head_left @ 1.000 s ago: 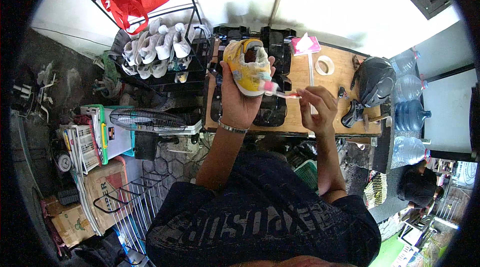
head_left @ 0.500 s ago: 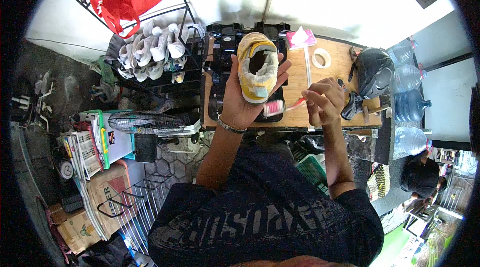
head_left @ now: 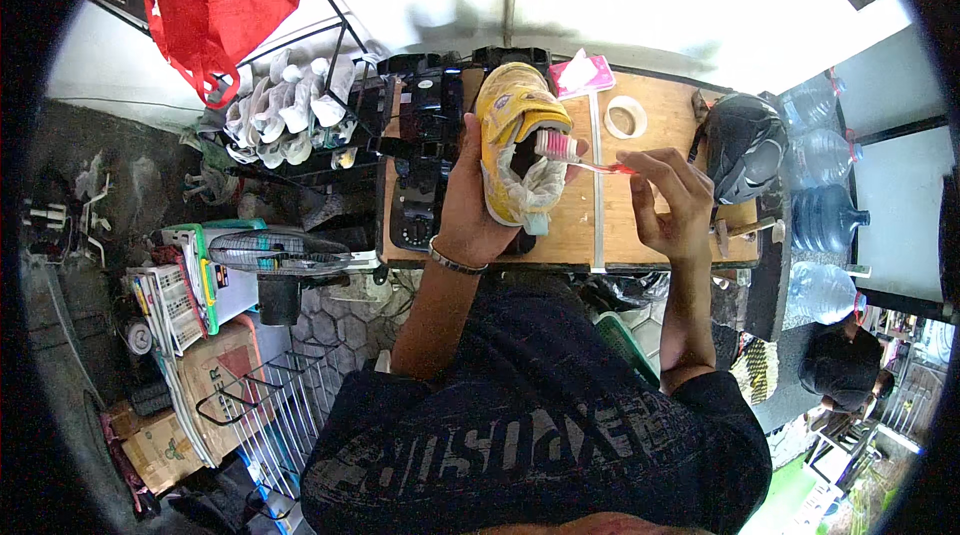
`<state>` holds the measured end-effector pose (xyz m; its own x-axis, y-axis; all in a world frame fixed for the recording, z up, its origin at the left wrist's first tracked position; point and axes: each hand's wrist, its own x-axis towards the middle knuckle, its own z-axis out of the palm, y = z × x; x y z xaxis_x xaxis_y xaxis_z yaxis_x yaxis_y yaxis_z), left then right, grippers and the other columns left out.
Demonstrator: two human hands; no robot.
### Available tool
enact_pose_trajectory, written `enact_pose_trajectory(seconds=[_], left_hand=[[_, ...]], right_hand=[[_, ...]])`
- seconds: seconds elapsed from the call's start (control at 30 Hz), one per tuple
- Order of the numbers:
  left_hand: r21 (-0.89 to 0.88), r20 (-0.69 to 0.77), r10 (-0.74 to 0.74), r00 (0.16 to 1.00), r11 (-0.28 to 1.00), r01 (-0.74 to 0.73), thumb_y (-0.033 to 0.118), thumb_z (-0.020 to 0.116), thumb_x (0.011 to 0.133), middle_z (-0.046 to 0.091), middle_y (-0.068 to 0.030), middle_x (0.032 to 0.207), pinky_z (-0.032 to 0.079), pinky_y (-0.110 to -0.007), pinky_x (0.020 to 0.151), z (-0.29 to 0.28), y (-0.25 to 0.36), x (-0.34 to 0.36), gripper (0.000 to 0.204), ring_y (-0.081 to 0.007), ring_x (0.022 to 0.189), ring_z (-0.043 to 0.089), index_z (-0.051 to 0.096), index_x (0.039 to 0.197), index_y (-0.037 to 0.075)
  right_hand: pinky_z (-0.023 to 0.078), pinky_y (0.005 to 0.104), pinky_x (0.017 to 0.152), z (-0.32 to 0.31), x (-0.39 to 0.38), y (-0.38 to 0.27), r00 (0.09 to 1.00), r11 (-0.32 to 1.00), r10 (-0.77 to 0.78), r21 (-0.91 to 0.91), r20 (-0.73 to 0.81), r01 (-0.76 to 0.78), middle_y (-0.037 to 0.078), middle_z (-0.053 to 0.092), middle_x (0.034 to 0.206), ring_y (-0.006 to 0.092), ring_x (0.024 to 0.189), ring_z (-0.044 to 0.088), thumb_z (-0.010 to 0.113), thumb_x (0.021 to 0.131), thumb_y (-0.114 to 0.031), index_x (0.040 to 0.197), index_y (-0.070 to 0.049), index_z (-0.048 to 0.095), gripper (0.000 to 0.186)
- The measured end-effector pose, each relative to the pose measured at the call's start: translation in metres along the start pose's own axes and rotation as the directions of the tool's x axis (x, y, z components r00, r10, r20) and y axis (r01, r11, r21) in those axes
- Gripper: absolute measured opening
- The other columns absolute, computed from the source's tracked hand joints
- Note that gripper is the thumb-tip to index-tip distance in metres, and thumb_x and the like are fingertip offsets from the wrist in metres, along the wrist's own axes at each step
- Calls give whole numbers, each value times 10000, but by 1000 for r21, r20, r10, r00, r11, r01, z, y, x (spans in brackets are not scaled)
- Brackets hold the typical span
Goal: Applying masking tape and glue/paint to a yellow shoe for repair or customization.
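A yellow shoe (head_left: 513,100) with a pale lining is held up above the table in my left hand (head_left: 470,210). My left fingers wrap around its left side and underside, and some are hidden behind it. Its opening faces me. In my right hand (head_left: 676,200) is a toothbrush (head_left: 597,168) with a red handle, pinched between thumb and fingers. The brush's pink and white bristles lie over the right edge of the shoe's opening; whether they touch the lining I cannot tell.
On the wooden table (head_left: 565,240) are a tape roll (head_left: 626,117), a pink tissue pack (head_left: 583,76), black plastic trays (head_left: 420,150), a black helmet-like object (head_left: 745,147) and a hammer (head_left: 748,235). Pale shoes (head_left: 290,110) fill a rack at left. Large water bottles (head_left: 828,205) stand at right.
The shoe has turned in my left hand, bringing its yellow upper into view. My right hand has moved the toothbrush up from below the shoe to its opening.
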<state>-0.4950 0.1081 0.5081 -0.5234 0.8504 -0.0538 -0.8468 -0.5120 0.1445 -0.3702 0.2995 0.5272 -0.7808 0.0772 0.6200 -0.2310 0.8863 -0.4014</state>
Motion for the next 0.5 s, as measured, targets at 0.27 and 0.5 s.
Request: enact_pose_trajectory(seconds=[0.27,0.5], left_hand=[[-68,-128,-151,980,987,143,537,399,965,545,-218,1263,388,-544,1056,-69,-67,50,658,-388,1173,535,399,1367,16],[-155,-418,-337,844,942,299,517,377,978,555,-241,1238,402,-579,1027,-152,-136,58,637,-403,1137,561,372,1388,30]], right_hand=[[457,309,597,49,-144,164,844,847,530,21,-80,-531,138,552,940,230,746,556,519,927,-30,1058,-16,596,152],[449,473,769,108,-316,249,657,662,729,-438,191,-608,148,548,975,363,946,524,524,902,-117,1057,-94,575,165]])
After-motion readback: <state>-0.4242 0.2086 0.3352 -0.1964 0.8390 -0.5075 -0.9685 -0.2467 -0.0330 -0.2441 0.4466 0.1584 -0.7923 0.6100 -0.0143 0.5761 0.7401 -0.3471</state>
